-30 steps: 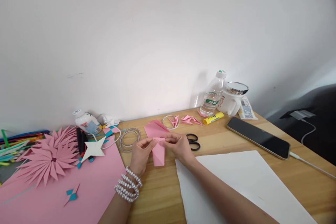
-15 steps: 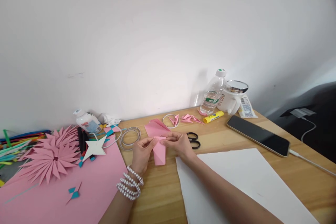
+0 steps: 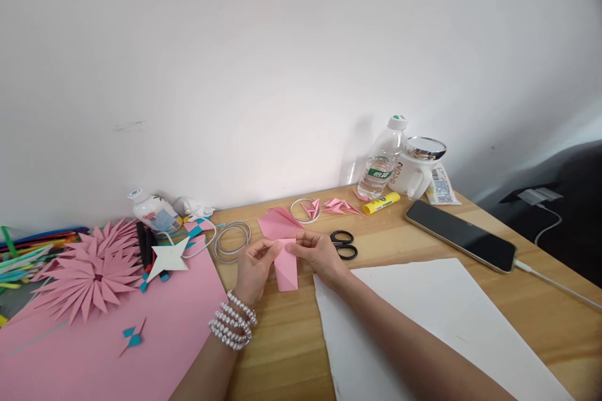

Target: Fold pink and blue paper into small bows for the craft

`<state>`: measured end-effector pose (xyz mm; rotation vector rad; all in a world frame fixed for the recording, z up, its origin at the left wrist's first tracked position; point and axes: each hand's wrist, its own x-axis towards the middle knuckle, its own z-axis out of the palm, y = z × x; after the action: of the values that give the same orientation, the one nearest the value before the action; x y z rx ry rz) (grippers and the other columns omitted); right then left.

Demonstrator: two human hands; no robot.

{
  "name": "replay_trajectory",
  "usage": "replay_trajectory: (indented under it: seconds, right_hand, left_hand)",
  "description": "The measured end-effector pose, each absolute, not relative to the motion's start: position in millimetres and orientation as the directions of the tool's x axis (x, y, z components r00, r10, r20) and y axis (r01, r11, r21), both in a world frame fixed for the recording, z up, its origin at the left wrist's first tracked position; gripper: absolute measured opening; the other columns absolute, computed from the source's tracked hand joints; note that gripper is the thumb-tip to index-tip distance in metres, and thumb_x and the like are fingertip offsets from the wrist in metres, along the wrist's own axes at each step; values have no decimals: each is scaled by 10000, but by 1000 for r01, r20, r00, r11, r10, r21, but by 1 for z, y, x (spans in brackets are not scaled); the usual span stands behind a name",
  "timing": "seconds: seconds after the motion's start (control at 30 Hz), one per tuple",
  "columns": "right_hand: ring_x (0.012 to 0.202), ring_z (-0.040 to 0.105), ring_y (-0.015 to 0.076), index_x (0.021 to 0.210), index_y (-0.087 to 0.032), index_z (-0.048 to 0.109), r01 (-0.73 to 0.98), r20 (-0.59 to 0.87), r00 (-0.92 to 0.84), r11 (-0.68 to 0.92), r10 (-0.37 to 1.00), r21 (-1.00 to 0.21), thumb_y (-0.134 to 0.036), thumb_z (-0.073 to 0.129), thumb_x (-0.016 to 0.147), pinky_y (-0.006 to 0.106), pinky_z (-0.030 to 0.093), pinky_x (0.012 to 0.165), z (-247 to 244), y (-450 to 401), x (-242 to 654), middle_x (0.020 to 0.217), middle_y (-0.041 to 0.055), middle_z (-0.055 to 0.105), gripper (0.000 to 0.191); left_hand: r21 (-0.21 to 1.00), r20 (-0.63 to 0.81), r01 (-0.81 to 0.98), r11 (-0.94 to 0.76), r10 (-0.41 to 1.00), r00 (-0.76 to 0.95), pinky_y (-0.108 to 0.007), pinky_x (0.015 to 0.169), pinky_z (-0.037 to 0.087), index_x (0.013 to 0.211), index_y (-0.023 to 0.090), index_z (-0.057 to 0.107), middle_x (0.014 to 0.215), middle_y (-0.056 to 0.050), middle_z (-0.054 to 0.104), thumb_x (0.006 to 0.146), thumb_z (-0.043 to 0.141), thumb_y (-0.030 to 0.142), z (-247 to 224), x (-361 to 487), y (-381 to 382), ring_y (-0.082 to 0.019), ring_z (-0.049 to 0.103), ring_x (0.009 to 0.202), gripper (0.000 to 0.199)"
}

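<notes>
A piece of folded pink paper [image 3: 286, 269] is held between both hands above the wooden table, its narrow end pointing toward me and a crease running across its lower part. My left hand [image 3: 256, 266], with pearl bracelets [image 3: 234, 326] at the wrist, pinches the upper left edge between thumb and fingers. On the upper right edge my right hand [image 3: 320, 255] pinches in the same way. Just beyond the fingers lies another sheet of pink paper [image 3: 278, 222]. Black-handled scissors [image 3: 345, 244] rest beside my right hand, their blades partly hidden by it.
Pink folded-paper flowers [image 3: 96, 279] and a white paper star [image 3: 169, 261] lie on pink paper at left. A coiled cable [image 3: 232, 241] sits beyond my left hand. White board [image 3: 423, 307], a phone [image 3: 461, 235], a glue stick [image 3: 382, 203], a water bottle [image 3: 382, 163] and a mug [image 3: 416, 169] occupy the right.
Both hands keep their pinch on the folded pink paper, with barely any movement. The whole view has shifted slightly, so things on the table appear a little higher.
</notes>
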<state>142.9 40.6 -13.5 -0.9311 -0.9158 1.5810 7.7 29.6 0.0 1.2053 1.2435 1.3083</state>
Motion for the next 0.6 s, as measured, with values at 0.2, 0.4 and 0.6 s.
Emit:
replay_trajectory:
  seconds: [0.2, 0.4, 0.6]
  right_hand:
    - [518, 526, 106, 636, -130, 608, -321, -64, -152, -110, 986, -941, -364, 746, 497, 230, 419, 520, -15, 41, 145, 569, -2, 583, 305]
    - [553, 558, 117, 823, -135, 610, -255, -39, -199, -90, 979, -963, -340, 712, 567, 244, 442, 545, -18, 42, 145, 635, 12, 616, 343]
    - [702, 584, 145, 859, -153, 595, -206, -24, -422, -122, 906, -971, -305, 704, 583, 249, 453, 626, -12, 38, 145, 773, 27, 637, 333]
  left_hand:
    - [1000, -17, 8, 17, 999, -39, -245, 653, 456, 748, 140, 679, 763, -47, 682, 618, 675, 267, 1, 7, 31, -152, 580, 706, 182]
    - [995, 52, 82, -47, 996, -66, -222, 573, 427, 596, 128, 658, 620, -15, 629, 621, 666, 269, -1, 6, 30, -123, 531, 601, 143]
    - [994, 70, -62, -88, 966, -249, -216, 556, 409, 589, 123, 633, 587, -3, 594, 603, 668, 277, -1, 8, 32, -109, 501, 573, 158]
